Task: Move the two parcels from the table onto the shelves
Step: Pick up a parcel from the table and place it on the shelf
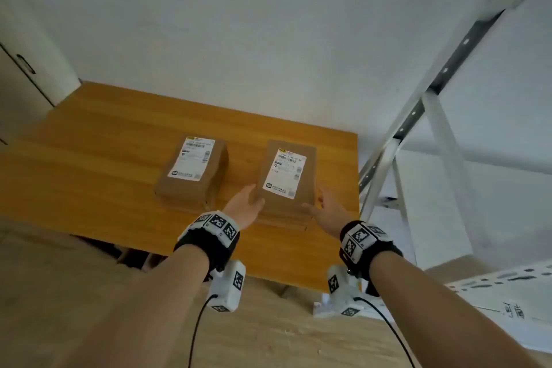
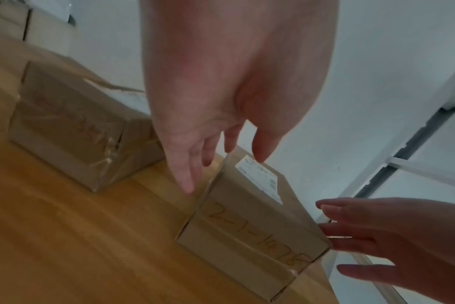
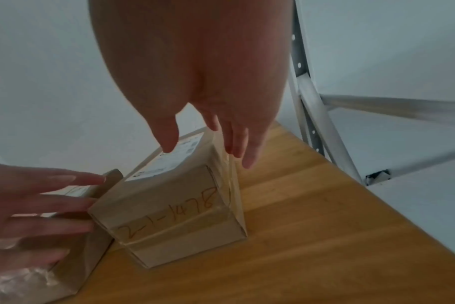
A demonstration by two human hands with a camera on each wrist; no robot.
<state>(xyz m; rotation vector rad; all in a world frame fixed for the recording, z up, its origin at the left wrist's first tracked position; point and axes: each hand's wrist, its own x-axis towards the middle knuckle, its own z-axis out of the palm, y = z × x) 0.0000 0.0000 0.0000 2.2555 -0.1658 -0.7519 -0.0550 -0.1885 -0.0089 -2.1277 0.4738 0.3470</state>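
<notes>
1. Nearest me in the head view are my two forearms with their marker cuffs, reaching out over the front edge of the table (image 1: 119,164).
2. My left hand (image 1: 245,205) has its fingers (image 2: 187,181) straight and spread, and they hold nothing. They lie along the left side of the right parcel (image 1: 285,188); whether they touch it I cannot tell.
3. My right hand (image 1: 324,208) mirrors it on the parcel's right side, fingers (image 3: 237,144) extended and loosely apart. They look just at the cardboard's taped edge, with no grip closed.
4. The right parcel stands on the table near its right edge, shipping label upward, with "2-1-1478" handwritten on the near face. It looks like a stiff cardboard box, so I judge it will keep its shape under a two-sided squeeze.
5. Clear tape wraps its edges and could be slick, so I would press my palms flat on the two bare side faces, low down. Weight I cannot judge; I would lift gently at first.
6. The left parcel (image 1: 191,176) sits on the table just beside it, apart, also label up and taped.
7. Farther right stands the metal shelves (image 1: 433,116) frame, next to the table.
</notes>
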